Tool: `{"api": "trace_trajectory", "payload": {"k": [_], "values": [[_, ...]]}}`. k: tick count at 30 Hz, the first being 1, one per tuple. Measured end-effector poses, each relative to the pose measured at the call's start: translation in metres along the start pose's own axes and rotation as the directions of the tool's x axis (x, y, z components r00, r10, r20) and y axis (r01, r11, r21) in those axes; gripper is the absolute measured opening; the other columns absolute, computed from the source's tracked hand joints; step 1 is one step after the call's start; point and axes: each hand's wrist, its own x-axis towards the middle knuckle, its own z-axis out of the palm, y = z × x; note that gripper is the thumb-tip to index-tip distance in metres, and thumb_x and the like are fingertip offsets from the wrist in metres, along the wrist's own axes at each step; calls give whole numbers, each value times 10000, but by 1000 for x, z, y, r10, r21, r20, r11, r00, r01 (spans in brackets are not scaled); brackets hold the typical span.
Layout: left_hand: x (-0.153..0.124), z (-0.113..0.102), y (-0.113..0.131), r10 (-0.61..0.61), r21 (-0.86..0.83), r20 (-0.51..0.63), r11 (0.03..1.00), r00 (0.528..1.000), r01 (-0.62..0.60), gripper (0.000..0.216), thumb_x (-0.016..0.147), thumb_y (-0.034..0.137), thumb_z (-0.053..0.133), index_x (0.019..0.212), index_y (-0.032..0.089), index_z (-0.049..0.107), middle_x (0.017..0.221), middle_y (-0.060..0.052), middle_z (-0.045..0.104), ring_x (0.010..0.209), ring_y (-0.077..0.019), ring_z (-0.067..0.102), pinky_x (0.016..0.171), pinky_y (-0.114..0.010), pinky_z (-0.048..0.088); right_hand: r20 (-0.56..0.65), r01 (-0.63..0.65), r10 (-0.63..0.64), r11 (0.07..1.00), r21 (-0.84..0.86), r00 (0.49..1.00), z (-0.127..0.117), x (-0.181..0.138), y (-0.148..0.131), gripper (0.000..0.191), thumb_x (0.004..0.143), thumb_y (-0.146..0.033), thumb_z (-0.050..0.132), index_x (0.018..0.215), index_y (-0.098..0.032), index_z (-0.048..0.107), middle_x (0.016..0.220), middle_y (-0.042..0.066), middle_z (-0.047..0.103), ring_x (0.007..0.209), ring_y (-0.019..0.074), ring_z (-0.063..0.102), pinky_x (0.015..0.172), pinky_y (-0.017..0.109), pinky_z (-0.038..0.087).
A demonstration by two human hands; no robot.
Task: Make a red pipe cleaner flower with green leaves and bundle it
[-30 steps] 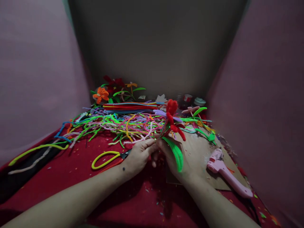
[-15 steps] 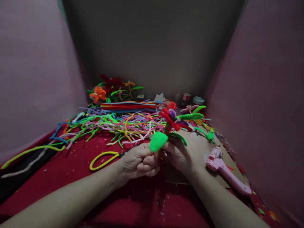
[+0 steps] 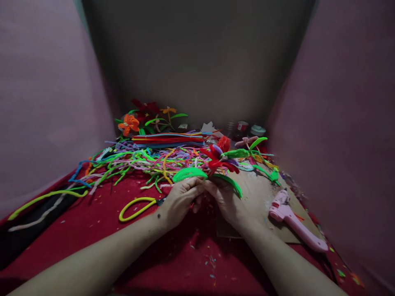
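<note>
Both hands meet over the red cloth [image 3: 92,230] and pinch the stem of a pipe-cleaner flower [image 3: 219,158] with red petals, a purple centre and bright green leaves. My left hand [image 3: 180,199] is closed on the stem just under the left green leaf [image 3: 188,173]. My right hand [image 3: 226,199] grips the stem from the other side, below the right green leaf [image 3: 230,183]. The stem itself is hidden between the fingers. The flower head points away from me, above the heap of pipe cleaners [image 3: 145,160].
Yellow-handled scissors [image 3: 137,206] lie left of my left hand. A pink glue gun [image 3: 294,224] rests on a brown cardboard sheet [image 3: 262,201] at the right. Finished flowers [image 3: 131,122], a bundle of straight pipe cleaners [image 3: 168,139] and small jars [image 3: 257,130] stand at the back. Pink walls close both sides.
The flower has been turned in my fingers: its green leaf swung from hanging by my right hand to spreading out left and right. Both hands kept their hold on the stem.
</note>
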Motion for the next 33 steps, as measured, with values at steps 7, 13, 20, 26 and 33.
{"api": "trace_trajectory", "payload": {"k": [7, 13, 20, 26, 33], "values": [[3, -4, -6, -68, -375, 77, 923, 995, 92, 243, 792, 316, 559, 651, 139, 470, 474, 63, 413, 357, -16, 291, 408, -181, 243, -106, 91, -111, 980, -178, 988, -5, 2, 0, 114, 764, -268, 530, 708, -242, 626, 785, 0, 617, 790, 172, 556, 769, 298, 429], [1, -2, -3, -164, -502, 125, 840, 978, 205, 157, 810, 237, 539, 702, 137, 484, 475, 76, 383, 346, 0, 242, 410, -158, 243, -176, 65, -91, 987, -148, 980, -6, 1, 6, 100, 769, -295, 543, 706, -249, 606, 757, -3, 593, 775, 173, 525, 757, 294, 416], [2, -9, -2, -183, -617, 309, 708, 933, 343, 166, 836, 156, 471, 694, 104, 540, 444, 85, 323, 333, 3, 133, 392, -154, 252, -162, -57, 84, 985, 164, 983, -2, 2, 14, 197, 757, -360, 573, 663, -188, 590, 627, -11, 566, 607, 134, 498, 575, 248, 397], [1, -13, 0, -127, -552, 454, 737, 882, 390, 178, 831, 234, 510, 702, 117, 545, 459, 98, 269, 329, 7, 115, 397, -156, 263, -40, -86, 114, 898, 431, 993, 2, 2, 18, 203, 697, -331, 644, 601, -164, 579, 583, -14, 564, 558, 117, 509, 535, 233, 396], [3, -6, 0, 1, 6, 39, 1000, 999, -1, 193, 780, 333, 562, 729, 147, 570, 572, 23, 523, 465, -81, 474, 474, -205, 374, -155, -39, 88, 955, 294, 984, 9, 1, 11, 169, 772, -348, 557, 702, -207, 616, 596, 4, 587, 558, 146, 539, 509, 256, 408]]}}
